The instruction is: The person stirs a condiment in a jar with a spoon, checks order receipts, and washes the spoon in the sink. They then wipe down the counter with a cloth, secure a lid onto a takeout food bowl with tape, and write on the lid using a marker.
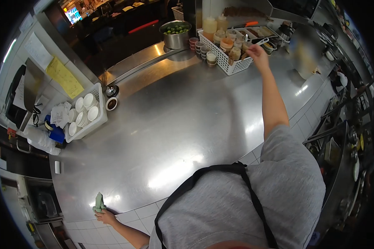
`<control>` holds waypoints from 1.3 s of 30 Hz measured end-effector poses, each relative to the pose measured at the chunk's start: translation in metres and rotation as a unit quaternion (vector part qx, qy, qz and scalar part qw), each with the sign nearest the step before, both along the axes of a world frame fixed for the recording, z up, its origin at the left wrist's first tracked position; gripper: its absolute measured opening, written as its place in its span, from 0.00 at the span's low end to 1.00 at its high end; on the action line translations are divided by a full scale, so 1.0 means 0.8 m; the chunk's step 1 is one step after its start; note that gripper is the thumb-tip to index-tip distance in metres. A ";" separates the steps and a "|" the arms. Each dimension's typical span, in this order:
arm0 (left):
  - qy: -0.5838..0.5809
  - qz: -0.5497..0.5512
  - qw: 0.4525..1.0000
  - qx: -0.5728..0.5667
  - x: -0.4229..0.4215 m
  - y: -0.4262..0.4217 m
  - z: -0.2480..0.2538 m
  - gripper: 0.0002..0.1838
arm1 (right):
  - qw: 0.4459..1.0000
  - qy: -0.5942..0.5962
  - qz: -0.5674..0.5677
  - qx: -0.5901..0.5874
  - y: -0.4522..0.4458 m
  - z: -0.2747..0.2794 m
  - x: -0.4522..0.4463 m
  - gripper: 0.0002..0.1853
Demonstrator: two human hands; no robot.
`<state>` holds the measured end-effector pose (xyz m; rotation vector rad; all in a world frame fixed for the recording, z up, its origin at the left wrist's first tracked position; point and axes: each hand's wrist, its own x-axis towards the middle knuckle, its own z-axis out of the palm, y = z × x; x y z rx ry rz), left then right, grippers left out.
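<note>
At the near left edge of the steel counter (153, 124), my left hand (106, 217) presses on a crumpled green cloth (99, 202). My right hand (259, 57) reaches out to the far right, over the corner of a white plastic basket (228, 66). Its fingers are pinched together beside a white handle (262, 41), and what they hold, if anything, I cannot make out. Squeeze bottles (210, 27) and several small jars stand in that basket. Small lidded cups (203, 50) and a jar (212, 58) sit beside it.
A steel pot of green limes (175, 30) stands at the back. On the left, a white basket (87, 130) holds stacked small white dishes, with a sauce dish (111, 103) and a call bell (112, 90) nearby. Shelving with kitchenware (353, 145) lines the right side.
</note>
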<state>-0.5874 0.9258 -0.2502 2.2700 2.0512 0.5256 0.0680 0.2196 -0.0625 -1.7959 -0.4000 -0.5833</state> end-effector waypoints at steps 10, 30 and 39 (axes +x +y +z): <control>-0.160 -0.310 0.918 -0.186 0.076 -0.009 0.077 0.25 | 0.983 0.051 -0.054 -0.169 -0.039 -0.010 -0.053 0.27; -0.189 -0.357 0.899 -0.167 0.350 -0.355 0.058 0.26 | 0.799 0.010 -0.396 -0.452 -0.717 -0.185 0.097 0.28; -0.088 -0.354 0.931 -0.028 0.343 -0.469 0.082 0.23 | 0.884 0.060 -0.405 -0.227 -0.671 -0.159 0.051 0.16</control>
